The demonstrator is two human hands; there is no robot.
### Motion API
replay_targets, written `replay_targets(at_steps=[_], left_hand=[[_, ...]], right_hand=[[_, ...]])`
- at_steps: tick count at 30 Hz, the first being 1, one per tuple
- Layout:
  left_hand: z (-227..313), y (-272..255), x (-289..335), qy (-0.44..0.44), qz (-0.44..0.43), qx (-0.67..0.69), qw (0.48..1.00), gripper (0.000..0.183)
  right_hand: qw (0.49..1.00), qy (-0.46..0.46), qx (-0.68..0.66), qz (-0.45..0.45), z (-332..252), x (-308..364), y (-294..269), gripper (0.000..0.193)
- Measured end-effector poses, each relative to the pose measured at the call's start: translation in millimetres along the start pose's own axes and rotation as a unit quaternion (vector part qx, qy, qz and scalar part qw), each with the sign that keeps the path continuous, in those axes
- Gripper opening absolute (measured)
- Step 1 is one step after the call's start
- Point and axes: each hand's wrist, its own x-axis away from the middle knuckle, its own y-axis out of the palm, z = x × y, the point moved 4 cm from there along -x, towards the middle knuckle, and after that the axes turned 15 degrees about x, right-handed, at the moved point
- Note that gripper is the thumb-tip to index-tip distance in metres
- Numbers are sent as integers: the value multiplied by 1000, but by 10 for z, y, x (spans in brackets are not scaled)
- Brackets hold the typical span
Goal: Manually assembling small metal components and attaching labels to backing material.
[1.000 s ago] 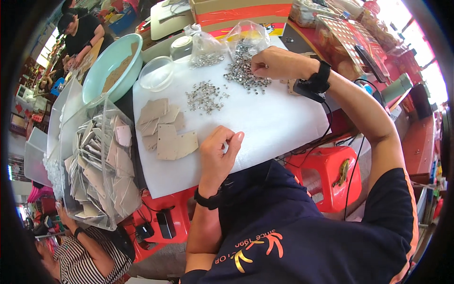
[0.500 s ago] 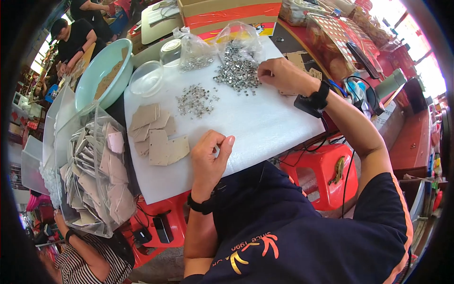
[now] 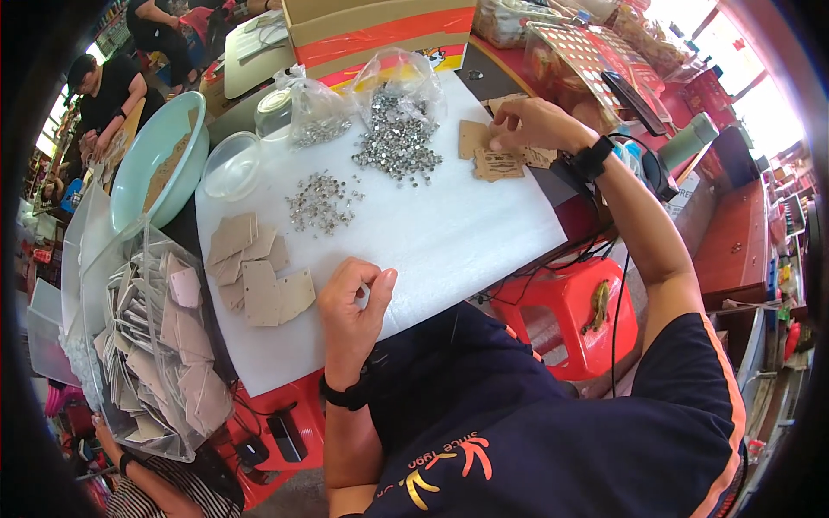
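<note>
My left hand (image 3: pixel 352 300) hovers at the near edge of the white work sheet (image 3: pixel 432 233), fingers loosely curled and thumb sticking up, with nothing visible in it. My right hand (image 3: pixel 542 127) is at the far right of the sheet, its fingers bent and apart over several small tan cards (image 3: pixel 498 166); whether the fingertips touch a card is hard to tell. Silvery rhinestone-like pieces lie in a small scattered patch (image 3: pixel 321 203) and a larger heap (image 3: pixel 399 147) spilling from a clear plastic bag (image 3: pixel 406 82). Grey-beige flat cards (image 3: pixel 275 293) are stacked loosely left of my left hand.
A clear bin (image 3: pixel 160 345) full of beige cards stands at the left, below a pale green basin (image 3: pixel 164 155). Beyond the sheet are a round clear tub (image 3: pixel 231 168), a second bag (image 3: pixel 318 112) and a cardboard box (image 3: pixel 380 34). A red stool (image 3: pixel 566 319) stands at the right.
My right hand has shifted right from beside the rhinestone heap, uncovering tan cards, and its fingers look looser. The whole view has swung slightly; my left hand keeps its pose.
</note>
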Motion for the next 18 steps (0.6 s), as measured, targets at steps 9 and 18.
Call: replay_targets(at_steps=[9, 18], left_hand=[[38, 28, -5, 3, -2, 2, 1000, 21], [52, 32, 3, 19, -1, -19, 1000, 22]], right_hand=[[999, -21, -39, -20, -56, 142, 105, 55], [999, -39, 21, -6, -79, 267, 92, 48]])
